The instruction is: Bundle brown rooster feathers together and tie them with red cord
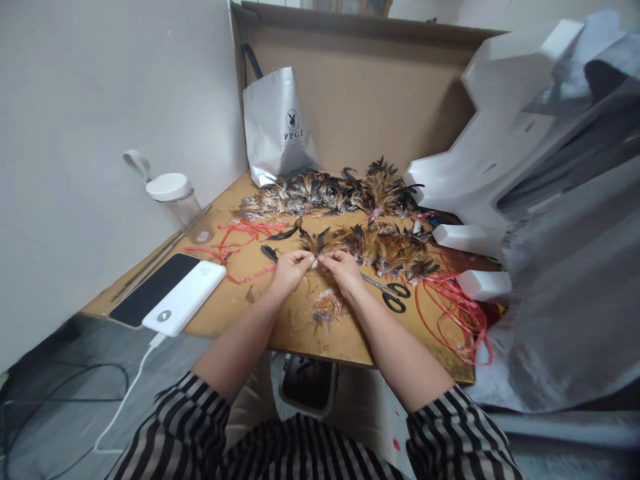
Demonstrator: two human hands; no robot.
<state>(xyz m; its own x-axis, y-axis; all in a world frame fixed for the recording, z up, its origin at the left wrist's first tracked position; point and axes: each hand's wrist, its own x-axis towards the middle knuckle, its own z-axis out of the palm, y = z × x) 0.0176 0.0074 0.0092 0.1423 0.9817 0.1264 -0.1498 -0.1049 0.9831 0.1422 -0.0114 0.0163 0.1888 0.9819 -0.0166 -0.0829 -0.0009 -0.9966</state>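
My left hand (290, 269) and my right hand (341, 267) meet over the middle of the wooden table (235, 303), both pinching the quill end of a small bunch of brown and black feathers (323, 241). The feather tips fan away from me. A large heap of similar feathers (345, 193) lies further back, and a smaller tuft (326, 308) lies near the front edge, just under my right wrist. Black-handled scissors (390, 291) lie right of my right hand.
Red string (450, 300) is tangled at the right; more red string (235, 235) lies at the left. A white power bank (185, 295) and a black phone (150, 287) lie front left, a clear jar with white lid (175, 197) behind. A silver bag (277, 127) leans on cardboard. White foam pieces (480, 160) stand right.
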